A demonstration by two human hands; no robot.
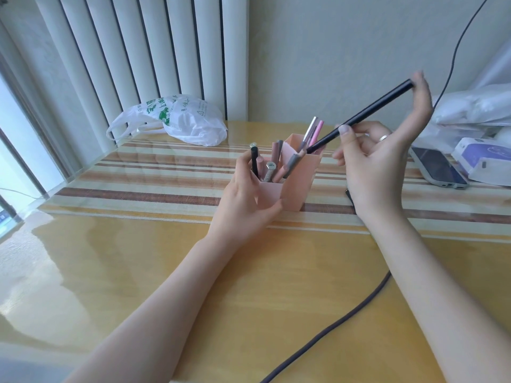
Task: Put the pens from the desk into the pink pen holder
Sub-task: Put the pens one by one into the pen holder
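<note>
both hands are busy: the left hand point(249, 200) wraps the front of the pink pen holder point(293, 178), thumb on the near wall, steadying it, while the right hand point(378, 161) pinches a long black pen point(359, 114) between thumb and fingers, a fingertip propping its top end. the pen slants down to the left with its lower tip right at the rim of the holder's taller back compartment, where a silver and a pink pen already stand. the lower front compartment is crowded with more pens. the holder sits on the striped mat near the middle of the tabletop, a white plastic bag point(188, 120) toward the far edge, a phone point(437, 167) toward the right edge. to land this cleanly, i'd say tip the pen more upright before letting go, keep the left grip firm so the holder doesn't slide or tip, and ease the tip past the standing pens. a dark end peeks out behind the right wrist; possibly another pen, hard to tell.
</note>
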